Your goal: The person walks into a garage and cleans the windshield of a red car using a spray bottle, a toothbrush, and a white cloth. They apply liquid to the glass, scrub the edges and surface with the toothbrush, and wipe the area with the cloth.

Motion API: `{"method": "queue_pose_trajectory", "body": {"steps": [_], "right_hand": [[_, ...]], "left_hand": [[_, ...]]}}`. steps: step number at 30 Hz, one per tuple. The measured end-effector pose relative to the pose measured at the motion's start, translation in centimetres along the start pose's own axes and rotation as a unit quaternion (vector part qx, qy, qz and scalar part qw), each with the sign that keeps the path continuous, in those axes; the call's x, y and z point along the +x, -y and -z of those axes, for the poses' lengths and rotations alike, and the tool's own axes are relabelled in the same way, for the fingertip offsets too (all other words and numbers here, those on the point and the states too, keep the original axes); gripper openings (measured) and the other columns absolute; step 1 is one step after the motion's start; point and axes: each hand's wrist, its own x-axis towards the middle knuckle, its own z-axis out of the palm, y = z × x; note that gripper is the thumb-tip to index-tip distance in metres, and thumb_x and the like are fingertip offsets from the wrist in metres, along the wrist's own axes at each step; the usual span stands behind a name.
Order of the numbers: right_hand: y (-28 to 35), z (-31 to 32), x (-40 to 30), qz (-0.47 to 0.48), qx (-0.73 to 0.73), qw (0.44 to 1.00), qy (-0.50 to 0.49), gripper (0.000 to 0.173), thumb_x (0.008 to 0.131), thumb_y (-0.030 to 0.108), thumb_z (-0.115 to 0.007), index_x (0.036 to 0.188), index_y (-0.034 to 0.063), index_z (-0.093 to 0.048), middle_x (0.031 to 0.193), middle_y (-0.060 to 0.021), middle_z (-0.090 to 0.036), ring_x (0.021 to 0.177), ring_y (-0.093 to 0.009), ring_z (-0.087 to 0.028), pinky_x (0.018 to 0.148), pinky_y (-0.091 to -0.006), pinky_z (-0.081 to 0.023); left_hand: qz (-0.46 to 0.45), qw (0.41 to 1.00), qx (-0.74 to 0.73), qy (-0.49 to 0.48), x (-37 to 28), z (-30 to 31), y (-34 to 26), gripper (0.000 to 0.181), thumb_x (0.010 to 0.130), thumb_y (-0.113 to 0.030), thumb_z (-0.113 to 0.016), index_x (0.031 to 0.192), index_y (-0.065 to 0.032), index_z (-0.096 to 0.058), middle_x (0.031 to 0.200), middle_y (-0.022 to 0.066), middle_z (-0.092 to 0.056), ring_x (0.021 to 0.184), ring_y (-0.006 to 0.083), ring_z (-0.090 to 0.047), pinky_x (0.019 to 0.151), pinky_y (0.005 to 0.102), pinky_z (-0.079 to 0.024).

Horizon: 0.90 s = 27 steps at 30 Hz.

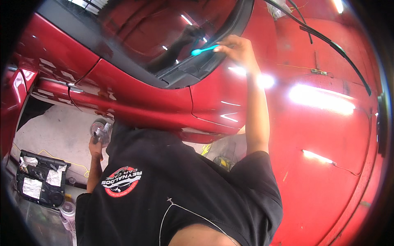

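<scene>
My right hand (235, 49) pinches a thin turquoise stick-like tool with a rounded tip (200, 51). The tip is over the lower edge of a car's windshield (147, 40), close to the black plastic cowl (197, 69); contact cannot be told. Low at my side, my left hand (96, 147) holds a clear round container (103, 131) with a reddish rim and something whitish at it; its contents are blurred. Glossy dark red bodywork (138, 101) curves between my torso and the glass.
An open red car door (12, 101) stands at far left. A black door trim panel (41, 176) bearing crumpled sheets lies near a yellow cord (66, 163) and a motor-like cylinder (67, 210). Wiper-like black strips (332, 43) cross before a red wall (307, 200) with lit tube lamps (318, 156).
</scene>
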Motion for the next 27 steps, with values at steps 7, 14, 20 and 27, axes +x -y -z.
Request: {"method": "queue_pose_trajectory", "body": {"steps": [7,14,20,27], "right_hand": [[2.2,-2.0,-1.2,-0.001,0.012,1.0,0.015,0.02,0.068,0.016,-0.084,0.077,0.0027,-0.072,0.075,-0.008,-0.069,0.079,-0.018,-0.066,0.073,-0.0332,-0.05],[2.9,-2.1,-1.0,0.054,0.006,0.997,0.057,0.023,0.072,0.021,-0.083,0.084,0.0035,-0.073,0.081,-0.0073,-0.068,0.078,-0.016,-0.063,0.074,-0.0297,-0.047],[1.7,-1.3,-1.0,-0.016,-0.004,0.999,0.048,0.021,0.073,0.02,-0.082,0.081,0.0032,-0.073,0.082,-0.0062,-0.07,0.081,-0.016,-0.064,0.073,-0.0314,-0.049],[0.6,-0.6,-0.7,-0.069,0.003,0.996,0.065,0.024,0.072,0.022,-0.083,0.085,0.0042,-0.073,0.084,-0.0065,-0.07,0.084,-0.016,-0.064,0.074,-0.032,-0.049]], "left_hand": [[0.024,0.997,0.077,-0.004,0.9,-0.5,1.4,0.043,0.075,-0.014,-0.071,0.116,-0.0021,-0.061,0.102,0.0145,-0.068,0.096,0.0237,-0.064,0.086,0.0342,-0.048],[0.043,0.995,0.093,-0.007,1.2,-0.3,2.7,0.038,0.074,-0.015,-0.07,0.11,-0.0038,-0.064,0.098,0.0113,-0.07,0.092,0.021,-0.065,0.084,0.0339,-0.048],[0.01,1.0,0.006,-0.02,0.2,-0.3,1.8,0.032,0.074,-0.012,-0.07,0.105,-0.0028,-0.063,0.094,0.0089,-0.069,0.087,0.0199,-0.064,0.081,0.033,-0.049],[0.021,0.999,0.027,-0.022,-0.1,-0.5,0.5,0.036,0.075,-0.013,-0.07,0.108,-0.0012,-0.062,0.097,0.0116,-0.069,0.091,0.0216,-0.064,0.083,0.0334,-0.049]]}}
